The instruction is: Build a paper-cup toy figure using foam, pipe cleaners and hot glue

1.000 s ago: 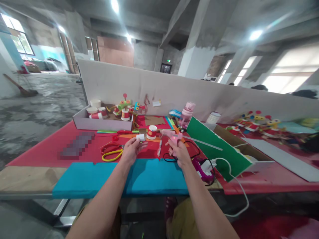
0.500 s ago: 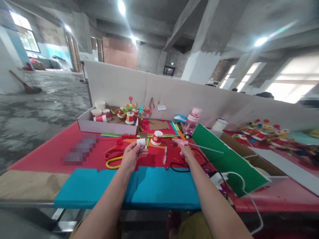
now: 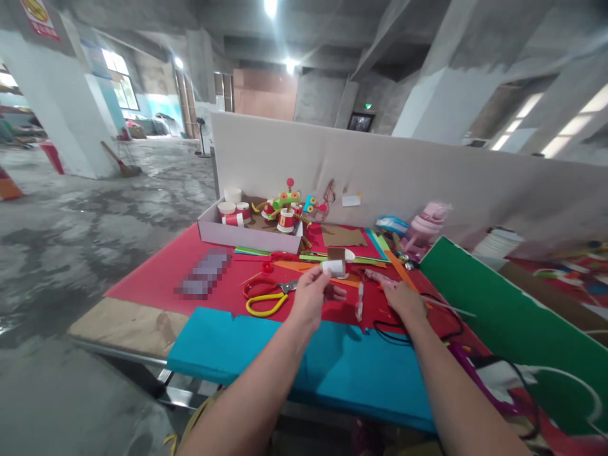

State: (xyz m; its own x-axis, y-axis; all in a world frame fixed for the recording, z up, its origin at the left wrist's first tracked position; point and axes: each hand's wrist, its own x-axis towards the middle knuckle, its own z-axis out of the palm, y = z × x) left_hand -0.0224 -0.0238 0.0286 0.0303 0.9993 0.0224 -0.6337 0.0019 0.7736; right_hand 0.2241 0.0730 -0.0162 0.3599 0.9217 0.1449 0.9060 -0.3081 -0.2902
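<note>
- You're mid-build by my read: ready-looking parts, no finished join visible at your hands.
- Left hand [image 3: 310,299]: grip pinched on a white paper roll [image 3: 334,268], held up over the red-covered bench [image 3: 156,272].
- Right hand [image 3: 405,302]: fingers over the pink glue gun [image 3: 380,277], which points toward the roll. Your hand hides the handle, so can't tell whether that grip is clamped.
- Brown piece [image 3: 336,254] sits right behind the roll in view; can't tell if they touch.
- Paper cup [image 3: 349,255] is behind that, mostly hidden, so its decoration can't be checked.
- Done, by the look of it: green-headed figure [image 3: 286,197] in the white box [image 3: 249,240], complete with eyes, red disc on top and a red-banded cup body.
- Left over: more paper cups [image 3: 227,208] sit loose in that box, and paper strips [image 3: 323,258] lie loose behind your work area.
- Scissors [image 3: 285,289] lie left of your left hand, nobody holding them.
- Glue on the roll: too small to tell.
</note>
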